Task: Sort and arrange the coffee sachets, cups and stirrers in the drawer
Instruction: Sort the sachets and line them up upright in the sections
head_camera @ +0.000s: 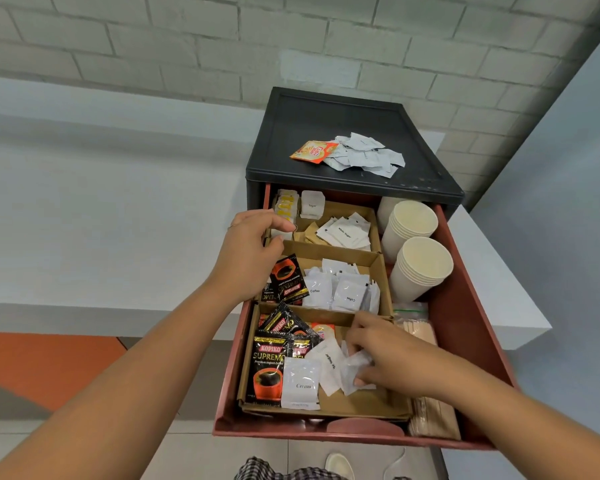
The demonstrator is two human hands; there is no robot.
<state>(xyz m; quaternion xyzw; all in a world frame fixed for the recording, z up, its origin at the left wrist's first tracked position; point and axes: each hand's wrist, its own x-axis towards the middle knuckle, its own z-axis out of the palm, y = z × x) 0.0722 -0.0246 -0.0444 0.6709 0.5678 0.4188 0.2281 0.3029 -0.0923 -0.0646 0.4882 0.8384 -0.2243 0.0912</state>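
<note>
Red drawer [465, 341] pulled out, cardboard compartments [361, 400] filling its left, paper cup stacks [420, 268] and stirrers [418, 332] along the right wall. Right hand [392, 351] fingers pinch white sachets [355, 367] in the nearest compartment; left hand [253, 247] fingers curl by the yellow sachets [286, 204], hold unclear.

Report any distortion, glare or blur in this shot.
Head view: wide-angle lens bows the brick wall and splays the red drawer; lighting soft and even, mild sheen on the Kopiko sachet; right hand and its white sachets look slightly soft; labels mostly legible.
</note>
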